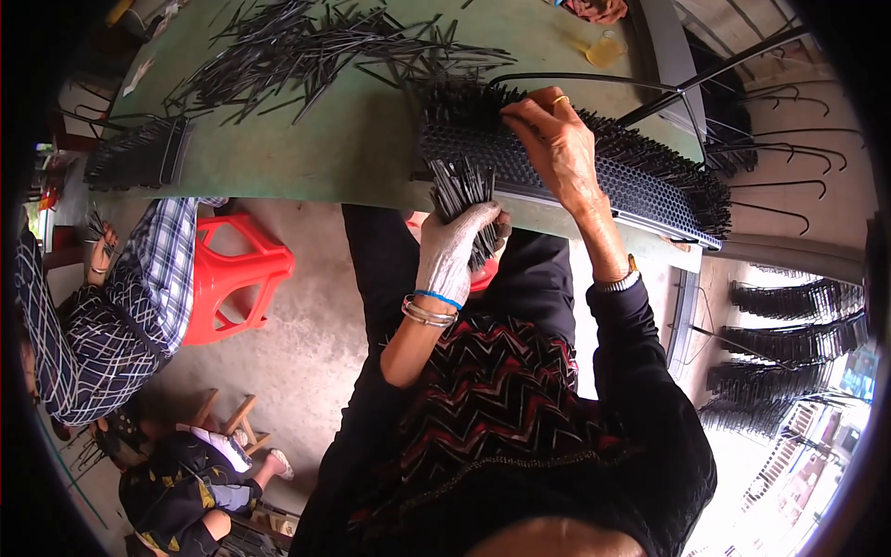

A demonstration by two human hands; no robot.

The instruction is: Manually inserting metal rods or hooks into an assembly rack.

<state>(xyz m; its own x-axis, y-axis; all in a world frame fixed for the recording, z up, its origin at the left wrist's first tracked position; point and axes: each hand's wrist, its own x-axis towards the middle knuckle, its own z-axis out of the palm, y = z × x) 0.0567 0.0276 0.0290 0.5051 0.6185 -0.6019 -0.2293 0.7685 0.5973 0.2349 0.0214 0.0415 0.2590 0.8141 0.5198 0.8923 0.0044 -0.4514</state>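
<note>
A white knitted glove covers my left hand [455, 237], which is closed around a bundle of thin black sticks [461, 186] just off the table's near edge. To its right, my bare right hand [557, 144] reaches over a long black perforated rack [640, 190]. Its thumb and fingertips are pinched together at the rack's far side, among black sticks [622, 139] standing upright in the holes. Whatever lies between those fingertips is too small to make out. Rows of open holes show along the rack's near side.
Loose black sticks [325, 46] lie heaped on the green table [278, 158]. A yellow cup [606, 48] stands at the back. Another rack [139, 153] sits at the left end. Beside a red stool [237, 278] are other people. Metal hooks [789, 176] and filled racks [789, 334] line the right.
</note>
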